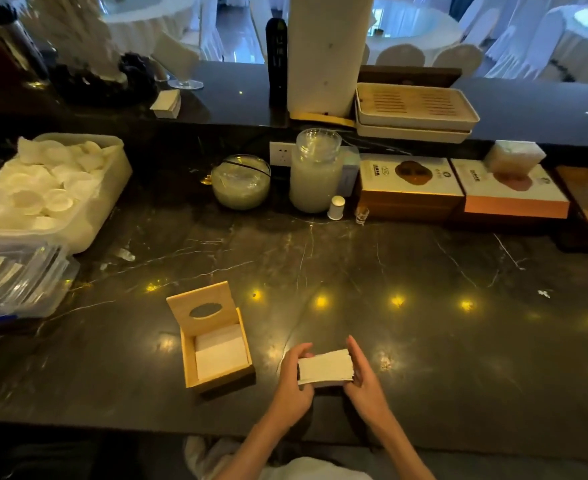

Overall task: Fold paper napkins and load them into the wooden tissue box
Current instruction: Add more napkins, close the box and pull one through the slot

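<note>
Both hands hold one stack of napkins (pixel 325 370) between them, just above the counter (pixel 424 271). The left hand (pixel 294 379) clasps the stack's left end, thumb on the top edge and fingers curled behind. The right hand (pixel 363 375) closes on the right end, its fingers stretched up along that side and the thumb tucked at the lower corner. The stack is a white oblong, its long side running left to right, its layered edges showing on the right.

Just left of the hands stands the box (pixel 216 351), light wood, apart from the stack and not touched by either hand. Its lid (pixel 204 308), with an oval slot cut through it, is swung up and leans back. Inside lie white napkins, filling the bottom of the box; how deep they go cannot be told.

Farther out, at the counter's left edge, a plastic tub (pixel 112 188) holds white cups, and a clear container (pixel 26 282) sits in front of it. Along the back stand a glass bowl (pixel 240 181), a tall jar (pixel 315 171), and two flat cartons (pixel 458 188) side by side. On the raised ledge behind rests a pair of stacked trays (pixel 415 110).
</note>
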`<move>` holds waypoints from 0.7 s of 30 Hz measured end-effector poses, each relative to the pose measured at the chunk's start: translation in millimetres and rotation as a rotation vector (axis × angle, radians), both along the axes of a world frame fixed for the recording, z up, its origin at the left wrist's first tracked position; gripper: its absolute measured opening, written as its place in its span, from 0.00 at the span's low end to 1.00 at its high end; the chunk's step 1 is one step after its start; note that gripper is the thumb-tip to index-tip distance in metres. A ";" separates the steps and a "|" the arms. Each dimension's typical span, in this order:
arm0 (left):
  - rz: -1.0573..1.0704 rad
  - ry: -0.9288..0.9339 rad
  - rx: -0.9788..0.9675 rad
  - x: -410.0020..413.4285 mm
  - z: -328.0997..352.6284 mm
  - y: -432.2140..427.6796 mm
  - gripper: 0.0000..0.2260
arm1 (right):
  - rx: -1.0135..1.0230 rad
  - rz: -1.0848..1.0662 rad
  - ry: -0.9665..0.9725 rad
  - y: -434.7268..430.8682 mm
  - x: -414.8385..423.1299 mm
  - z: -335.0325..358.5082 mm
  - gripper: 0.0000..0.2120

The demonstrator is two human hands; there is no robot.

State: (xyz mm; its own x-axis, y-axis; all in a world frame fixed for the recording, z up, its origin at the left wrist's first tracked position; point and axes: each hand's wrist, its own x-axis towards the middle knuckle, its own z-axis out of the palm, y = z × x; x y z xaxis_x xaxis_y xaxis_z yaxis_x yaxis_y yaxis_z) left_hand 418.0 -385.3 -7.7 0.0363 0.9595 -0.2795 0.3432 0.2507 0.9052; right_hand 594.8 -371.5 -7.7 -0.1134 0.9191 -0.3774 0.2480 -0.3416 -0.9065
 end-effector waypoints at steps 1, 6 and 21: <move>-0.009 0.004 0.001 1.2 -2.5 1.6 0.33 | 0.004 0.010 -0.012 0.4 -3.3 -2.3 0.37; -0.015 0.013 0.046 4.5 -8.6 7.2 0.28 | -0.002 -0.027 0.015 0.7 -12.5 -13.2 0.39; -0.125 0.022 0.103 -3.6 -8.3 7.9 0.27 | -0.055 -0.055 0.105 4.4 -4.6 3.0 0.19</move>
State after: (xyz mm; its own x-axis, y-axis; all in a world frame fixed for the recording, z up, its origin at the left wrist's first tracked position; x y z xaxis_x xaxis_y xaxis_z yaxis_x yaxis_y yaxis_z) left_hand 414.4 -377.4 -16.0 0.1524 0.9714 -0.1820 0.3857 0.1111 0.9159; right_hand 590.2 -367.1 -4.7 -0.1051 0.9033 -0.4160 0.1326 -0.4018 -0.9061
